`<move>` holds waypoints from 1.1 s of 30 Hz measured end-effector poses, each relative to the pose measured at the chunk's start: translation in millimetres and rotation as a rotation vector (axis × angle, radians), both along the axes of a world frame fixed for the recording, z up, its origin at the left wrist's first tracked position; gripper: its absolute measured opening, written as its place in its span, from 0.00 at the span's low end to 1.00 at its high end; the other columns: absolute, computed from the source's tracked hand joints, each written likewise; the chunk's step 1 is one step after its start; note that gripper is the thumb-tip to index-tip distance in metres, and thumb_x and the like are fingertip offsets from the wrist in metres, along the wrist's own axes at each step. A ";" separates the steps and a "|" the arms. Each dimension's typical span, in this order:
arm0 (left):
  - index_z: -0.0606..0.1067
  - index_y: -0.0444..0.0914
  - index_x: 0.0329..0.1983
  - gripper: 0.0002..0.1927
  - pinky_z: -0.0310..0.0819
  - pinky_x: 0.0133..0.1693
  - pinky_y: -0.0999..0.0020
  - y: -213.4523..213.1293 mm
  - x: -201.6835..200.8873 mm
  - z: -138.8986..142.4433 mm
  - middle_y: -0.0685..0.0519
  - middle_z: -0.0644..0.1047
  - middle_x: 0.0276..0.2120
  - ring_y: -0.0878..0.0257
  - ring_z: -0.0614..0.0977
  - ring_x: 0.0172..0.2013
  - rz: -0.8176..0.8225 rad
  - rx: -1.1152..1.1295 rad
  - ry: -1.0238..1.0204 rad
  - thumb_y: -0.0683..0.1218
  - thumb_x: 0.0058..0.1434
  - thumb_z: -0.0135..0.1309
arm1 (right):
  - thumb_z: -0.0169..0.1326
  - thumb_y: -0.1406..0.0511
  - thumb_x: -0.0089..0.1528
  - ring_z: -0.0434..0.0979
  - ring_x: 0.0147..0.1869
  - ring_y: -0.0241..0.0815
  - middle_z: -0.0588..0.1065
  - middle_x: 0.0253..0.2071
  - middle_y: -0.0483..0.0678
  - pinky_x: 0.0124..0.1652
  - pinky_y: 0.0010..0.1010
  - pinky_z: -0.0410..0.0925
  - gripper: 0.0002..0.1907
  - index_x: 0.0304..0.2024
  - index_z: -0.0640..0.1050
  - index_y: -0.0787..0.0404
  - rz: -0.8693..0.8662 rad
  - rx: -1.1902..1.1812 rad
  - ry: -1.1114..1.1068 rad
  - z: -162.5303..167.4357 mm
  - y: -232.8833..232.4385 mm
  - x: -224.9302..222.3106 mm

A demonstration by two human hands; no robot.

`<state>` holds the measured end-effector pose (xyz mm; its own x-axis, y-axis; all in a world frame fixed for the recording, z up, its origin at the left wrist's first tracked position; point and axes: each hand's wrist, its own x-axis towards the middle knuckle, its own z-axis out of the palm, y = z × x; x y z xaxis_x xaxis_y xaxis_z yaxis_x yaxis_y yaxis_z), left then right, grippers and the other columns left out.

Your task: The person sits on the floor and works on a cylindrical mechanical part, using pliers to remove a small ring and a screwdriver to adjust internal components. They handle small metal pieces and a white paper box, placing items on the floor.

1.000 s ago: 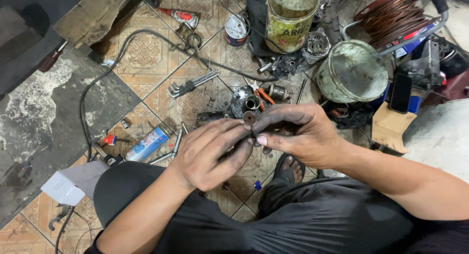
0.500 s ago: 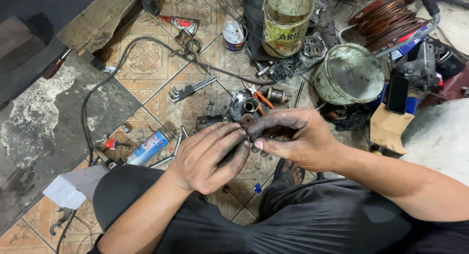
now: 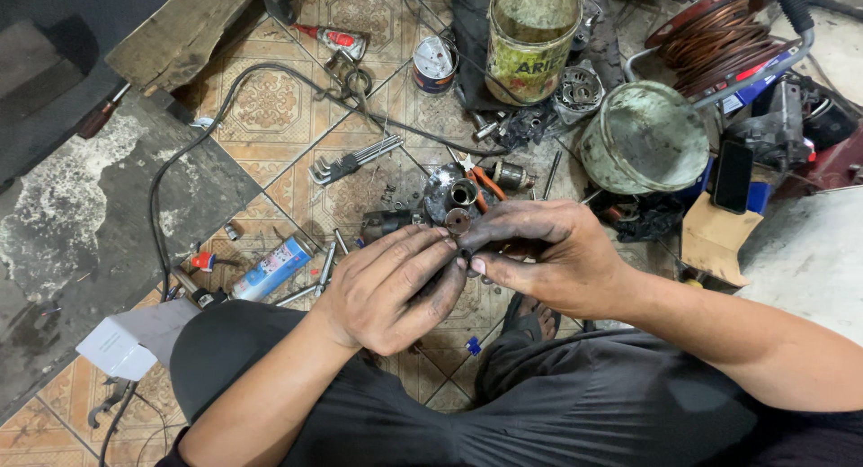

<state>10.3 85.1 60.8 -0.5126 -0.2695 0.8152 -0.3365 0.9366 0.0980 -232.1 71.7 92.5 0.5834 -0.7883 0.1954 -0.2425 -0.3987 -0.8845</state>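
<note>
Pinching a small dark part [image 3: 465, 254] between blackened fingertips, a person seated on a tiled floor [image 3: 270, 107] brings both hands together over the lap. The left hand [image 3: 391, 287] is half curled, its fingers laid against the part from the left; the right hand [image 3: 539, 251] is closed round it from the right, thumb and forefinger gripping. What the part is cannot be told, as the fingers hide most of it. A small rusty disc [image 3: 458, 221] shows just above the fingertips; whether it is held or lies on the floor is unclear.

Compared with a second ago, the hands sit in nearly the same spot, and the grip looks unchanged; only the view has shifted slightly, so the work appears to be a slow fitting or turning. Beyond the hands lie a greasy motor housing [image 3: 449, 193], a hex key set [image 3: 355, 161], a blue tube [image 3: 270, 269], a yellow tin [image 3: 530, 40] and a copper wire coil [image 3: 719, 35].
</note>
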 end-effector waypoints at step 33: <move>0.81 0.34 0.41 0.10 0.83 0.46 0.55 7.7 -0.9 3.3 0.42 0.79 0.43 0.47 0.84 0.45 0.063 -0.018 -0.010 0.40 0.56 0.64 | 0.65 0.71 0.60 0.84 0.46 0.39 0.82 0.43 0.49 0.46 0.27 0.76 0.11 0.46 0.82 0.63 0.021 0.062 -0.018 -4.1 4.3 -3.2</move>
